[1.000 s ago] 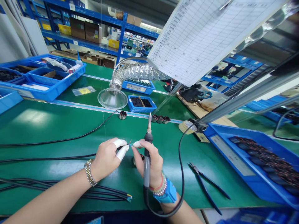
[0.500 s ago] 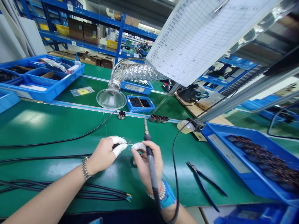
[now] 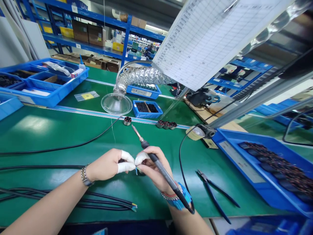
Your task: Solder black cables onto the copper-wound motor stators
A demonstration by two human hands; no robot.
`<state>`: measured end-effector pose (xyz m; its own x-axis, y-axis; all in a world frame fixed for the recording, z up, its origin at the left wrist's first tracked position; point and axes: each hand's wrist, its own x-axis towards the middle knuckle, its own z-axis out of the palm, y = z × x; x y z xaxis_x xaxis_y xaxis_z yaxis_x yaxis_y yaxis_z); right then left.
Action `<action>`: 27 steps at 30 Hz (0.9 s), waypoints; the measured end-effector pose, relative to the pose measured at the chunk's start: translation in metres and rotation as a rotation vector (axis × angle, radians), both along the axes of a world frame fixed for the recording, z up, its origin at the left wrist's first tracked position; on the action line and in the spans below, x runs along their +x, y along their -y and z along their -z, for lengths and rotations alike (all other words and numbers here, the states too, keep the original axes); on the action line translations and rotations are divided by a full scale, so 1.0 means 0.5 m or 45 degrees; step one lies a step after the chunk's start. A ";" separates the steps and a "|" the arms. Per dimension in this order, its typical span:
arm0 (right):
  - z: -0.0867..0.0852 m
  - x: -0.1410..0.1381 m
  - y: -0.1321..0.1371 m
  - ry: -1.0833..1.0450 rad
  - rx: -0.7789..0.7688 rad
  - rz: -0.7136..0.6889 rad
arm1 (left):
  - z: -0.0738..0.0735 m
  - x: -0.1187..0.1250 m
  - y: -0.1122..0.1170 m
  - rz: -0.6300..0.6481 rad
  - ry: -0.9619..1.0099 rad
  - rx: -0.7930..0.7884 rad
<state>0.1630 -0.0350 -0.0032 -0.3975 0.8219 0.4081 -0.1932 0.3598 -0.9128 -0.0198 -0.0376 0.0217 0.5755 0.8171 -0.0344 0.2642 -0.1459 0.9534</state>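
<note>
Soldering iron [image 3: 158, 164] sits in the right hand [image 3: 153, 166] in a pen grip, its bare metal tip [image 3: 137, 133] angled up and away from the fingers, clear of the bench. The same hand's fingertips curl inward and meet the left hand [image 3: 107, 164], whose white finger cots [image 3: 126, 163] close narrowly on a thin wire [image 3: 136, 171]. Its blue end shows just below the fingertips, but most of it is hidden, and a dark object beneath the hands is too obscured to identify.

A metal watch [image 3: 84, 176] circles the left wrist, and a blue wrist strap [image 3: 179, 202] circles the right. The iron's black cord [image 3: 180, 160] loops loosely over the green bench mat [image 3: 36, 143], near the diagonal cutters [image 3: 212, 195] and a blue tray [image 3: 244, 163] of wire-wound parts.

Good handling here favours a light grip, with the hot tip kept away from the cots, the cord and the black multicore cables [image 3: 73, 202]. Bracing both hands close together would also help steady such a fine wire.
</note>
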 end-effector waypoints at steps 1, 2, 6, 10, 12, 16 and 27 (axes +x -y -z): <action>-0.003 0.005 -0.002 0.054 0.040 -0.014 | 0.001 0.000 0.000 0.010 -0.009 0.007; -0.007 0.009 -0.005 0.126 0.090 -0.020 | 0.002 0.001 0.000 0.014 -0.030 0.026; -0.024 0.020 -0.015 0.470 0.326 -0.016 | 0.012 0.005 -0.002 0.014 -0.185 0.196; -0.010 0.016 -0.010 0.444 0.283 0.108 | 0.015 -0.002 -0.006 0.053 -0.263 0.326; 0.007 0.012 -0.002 0.273 0.112 0.216 | 0.014 -0.008 -0.008 -0.010 -0.228 0.321; 0.028 0.004 0.012 -0.004 -0.165 0.253 | 0.014 -0.007 -0.008 -0.295 -0.255 0.295; 0.024 -0.010 0.027 -0.097 -0.183 0.238 | 0.006 0.017 0.009 -0.074 -0.196 0.279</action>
